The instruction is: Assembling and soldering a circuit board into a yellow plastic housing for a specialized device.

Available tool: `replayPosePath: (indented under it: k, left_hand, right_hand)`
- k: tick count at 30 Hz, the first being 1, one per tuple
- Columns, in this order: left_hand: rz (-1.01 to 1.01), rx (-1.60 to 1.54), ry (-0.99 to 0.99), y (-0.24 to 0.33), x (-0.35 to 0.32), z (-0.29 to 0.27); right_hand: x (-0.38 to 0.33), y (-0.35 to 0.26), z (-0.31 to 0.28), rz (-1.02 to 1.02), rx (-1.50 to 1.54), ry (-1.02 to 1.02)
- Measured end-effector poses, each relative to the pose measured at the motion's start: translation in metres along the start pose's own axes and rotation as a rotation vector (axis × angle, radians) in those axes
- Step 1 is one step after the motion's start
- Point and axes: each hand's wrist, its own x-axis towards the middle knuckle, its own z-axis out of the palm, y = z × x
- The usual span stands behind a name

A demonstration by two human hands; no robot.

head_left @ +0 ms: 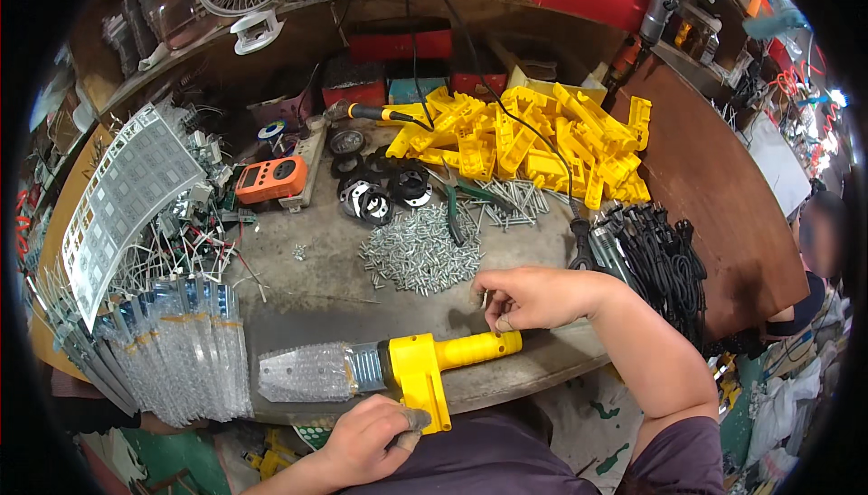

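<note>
On our side of the screws [420, 251], the tool [414, 359] lies along the table [298, 282], our left hand [369, 436] closed on its block, our right hand [524, 298] nearly shut at its handle, contents unclear, as we seemingly fit screws, next needing one seated straight.

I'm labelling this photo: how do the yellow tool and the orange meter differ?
The yellow tool is long, with a bubble-wrapped end; the orange meter is compact and unwrapped. The left hand holds the tool; the meter sits farther back, untouched. Both are brightly coloured.
</note>
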Motion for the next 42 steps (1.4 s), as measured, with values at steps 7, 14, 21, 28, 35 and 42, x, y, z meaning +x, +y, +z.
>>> replayPosePath:
  k: [7, 14, 21, 28, 35, 42]
  left_hand:
    - [0.016, -0.007, 0.02, -0.001, -0.001, 0.001]
    - [0.034, 0.006, 0.01, -0.001, 0.0, 0.001]
    - [0.008, -0.015, 0.006, -0.001, -0.002, 0.002]
    - [0.011, -0.025, 0.015, -0.004, -0.001, 0.002]
    - [0.089, 0.037, -0.041, 0.006, 0.016, -0.017]
    - [-0.131, 0.306, 0.122, -0.021, 0.091, -0.05]
  right_hand:
    - [-0.006, -0.01, 0.003, 0.02, -0.064, 0.018]
    - [-0.003, -0.002, 0.007, -0.029, -0.031, 0.043]
    - [-0.014, -0.005, 0.009, -0.082, -0.13, 0.11]
    - [-0.033, -0.034, 0.043, -0.13, -0.64, 0.317]
    - [0.009, -0.007, 0.02, -0.152, -0.319, 0.283]
    - [0.048, -0.005, 0.024, -0.074, -0.57, 0.078]
